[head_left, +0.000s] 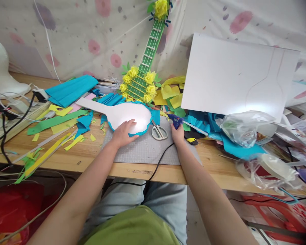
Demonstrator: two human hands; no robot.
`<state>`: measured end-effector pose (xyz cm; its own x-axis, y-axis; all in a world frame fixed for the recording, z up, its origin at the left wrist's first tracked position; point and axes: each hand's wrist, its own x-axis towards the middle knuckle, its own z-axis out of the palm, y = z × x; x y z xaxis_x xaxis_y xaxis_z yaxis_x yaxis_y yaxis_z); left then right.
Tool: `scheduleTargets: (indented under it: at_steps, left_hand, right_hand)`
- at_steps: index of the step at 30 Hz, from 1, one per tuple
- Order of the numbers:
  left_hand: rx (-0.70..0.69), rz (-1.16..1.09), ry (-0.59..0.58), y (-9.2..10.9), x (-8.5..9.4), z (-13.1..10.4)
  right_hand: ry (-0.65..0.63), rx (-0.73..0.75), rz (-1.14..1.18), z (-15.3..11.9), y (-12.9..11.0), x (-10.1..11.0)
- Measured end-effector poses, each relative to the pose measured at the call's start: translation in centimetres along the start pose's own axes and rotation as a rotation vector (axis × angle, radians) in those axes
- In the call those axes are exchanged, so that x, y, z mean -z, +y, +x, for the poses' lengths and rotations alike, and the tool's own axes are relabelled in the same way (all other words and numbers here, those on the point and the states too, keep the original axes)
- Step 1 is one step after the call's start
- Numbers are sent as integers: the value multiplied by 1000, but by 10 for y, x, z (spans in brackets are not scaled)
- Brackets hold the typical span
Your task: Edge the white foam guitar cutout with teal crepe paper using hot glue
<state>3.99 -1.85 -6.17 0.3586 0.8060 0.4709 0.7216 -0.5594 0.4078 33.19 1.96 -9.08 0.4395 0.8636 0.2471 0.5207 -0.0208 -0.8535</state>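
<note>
A white guitar-shaped board (129, 114) with blue crepe paper around its rounded body lies on the grey cutting mat (140, 153). My left hand (124, 132) rests on its lower edge, fingers spread. My right hand (177, 132) is closed around the handle of a blue glue gun (175, 119), which has a long white glue stick (196, 128) in it and a black cord. Between the board and the glue gun lie scissors (159, 132) with pale handles. Behind the board stands a green paper guitar (151, 47) with yellow flowers.
Blue crepe paper (72, 89) and green and yellow strips (57, 121) lie at left, near a power strip (17, 119). At right are a yellow cutter (192, 141), a large white board (234, 75) with a guitar outline, and plastic bags (247, 127).
</note>
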Motion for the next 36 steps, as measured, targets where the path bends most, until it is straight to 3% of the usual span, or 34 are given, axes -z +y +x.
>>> scheduleTargets:
  at_steps: [5,9,11,15,19,21,30,36]
  left_hand:
    - [-29,-2,-42,-3,8,-1]
    - [-6,43,-28,0,4,0]
    - [3,84,-8,2,1,1]
    - [14,158,-8,4,-4,3]
    - [45,205,-51,0,-8,2]
    - [38,220,-64,-2,-9,2]
    - [33,216,-115,0,-3,5]
    - [26,196,-100,1,-7,4]
  right_hand:
    - [79,-52,-254,-7,-2,-1]
    - [240,114,-356,-30,-11,3]
    - [262,239,-386,-47,-20,4]
    - [61,458,-337,-67,-45,-6]
    - [-386,434,-127,-61,-59,-29]
    - [-512,429,-52,-55,-59,-40]
    - [-592,257,162,-50,-61,-54]
    - [-576,89,122,-51,-68,-62]
